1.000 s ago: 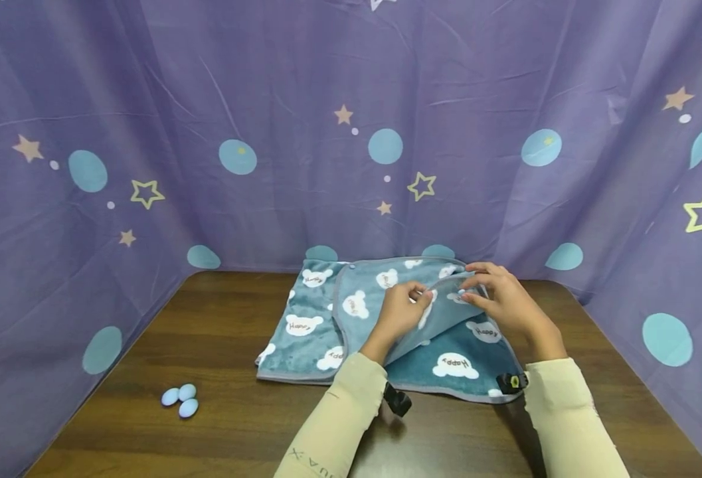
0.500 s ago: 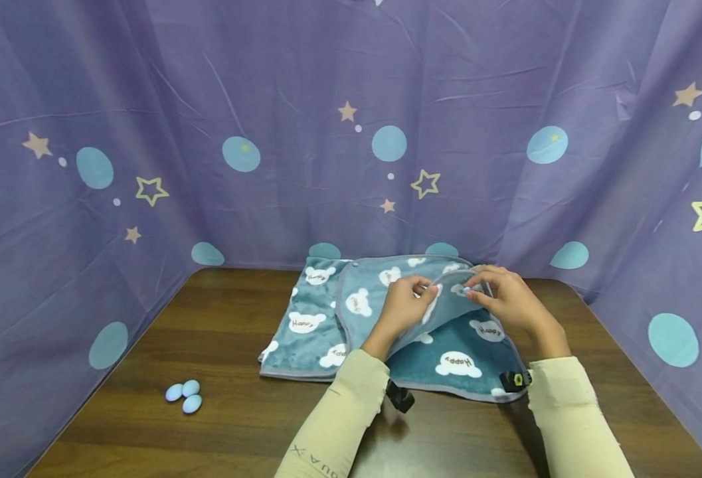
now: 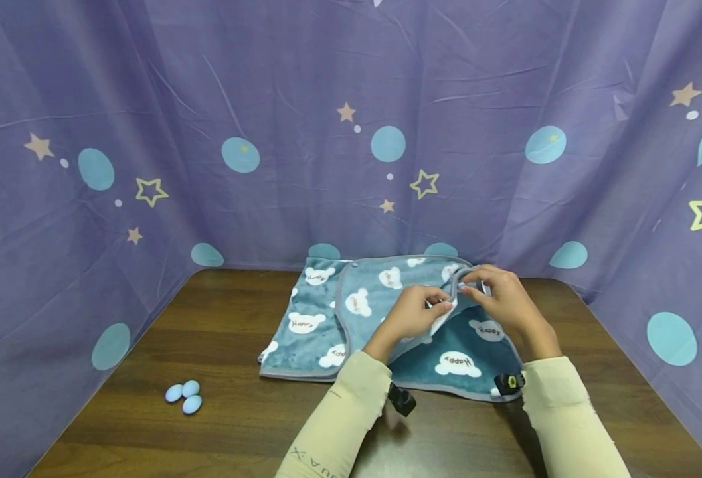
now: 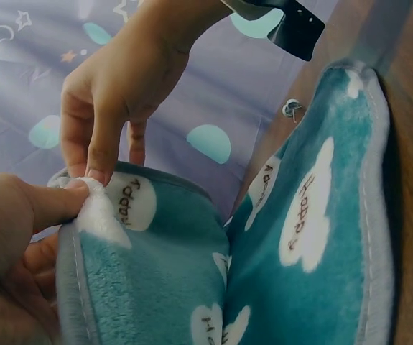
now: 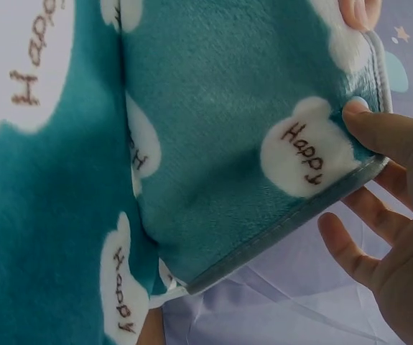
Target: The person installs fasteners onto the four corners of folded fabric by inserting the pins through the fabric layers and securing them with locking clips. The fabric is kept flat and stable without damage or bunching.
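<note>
A curtained-off space is shown, apparently arranged for recording: a dark wood-grain counter (image 3: 243, 425) is enclosed at the back and both sides by a purple, star-patterned curtain (image 3: 303, 86), and a small black camera (image 3: 401, 400) is strapped at each wrist. Whether a home, studio or lab lies beyond cannot be told.

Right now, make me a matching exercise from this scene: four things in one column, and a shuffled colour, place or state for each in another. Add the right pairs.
Things
1. Blanket
2. Ovals
3. Curtain
4. Table

Descriptions
A. Purple, printed with stars
B. Brown, with a wood grain
C. Pale blue, grouped at the left
D. Edge pinched by fingers

Pairs: 1-D, 2-C, 3-A, 4-B
</note>
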